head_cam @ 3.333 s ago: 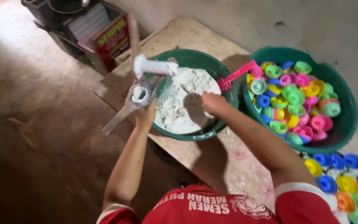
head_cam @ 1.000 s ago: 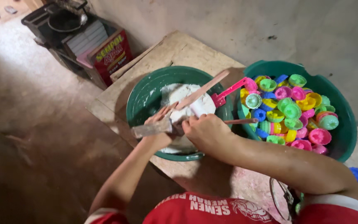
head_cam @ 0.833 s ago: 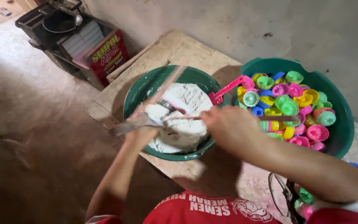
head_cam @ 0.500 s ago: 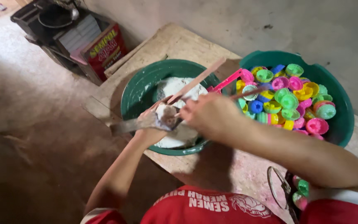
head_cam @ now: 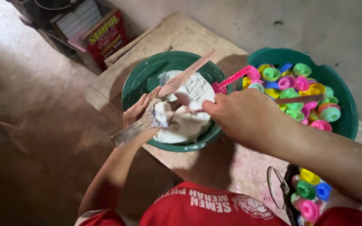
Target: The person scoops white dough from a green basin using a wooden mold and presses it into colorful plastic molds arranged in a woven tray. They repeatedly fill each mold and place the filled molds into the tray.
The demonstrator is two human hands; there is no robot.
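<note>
Hands at work over a green basin (head_cam: 141,79) of white paste (head_cam: 189,111) on a wooden counter (head_cam: 177,35). At left, the left hand (head_cam: 141,109) grips a paste-coated mould on a flat stick (head_cam: 137,127), held above the basin's near rim. At centre, the right hand (head_cam: 241,113) pinches a long wooden stick (head_cam: 187,75) slanting up across the paste. At right, a second green basin (head_cam: 344,104) holds bright plastic caps (head_cam: 300,83) in pink, green, yellow and blue, with a pink scoop (head_cam: 233,79) bridging both rims.
</note>
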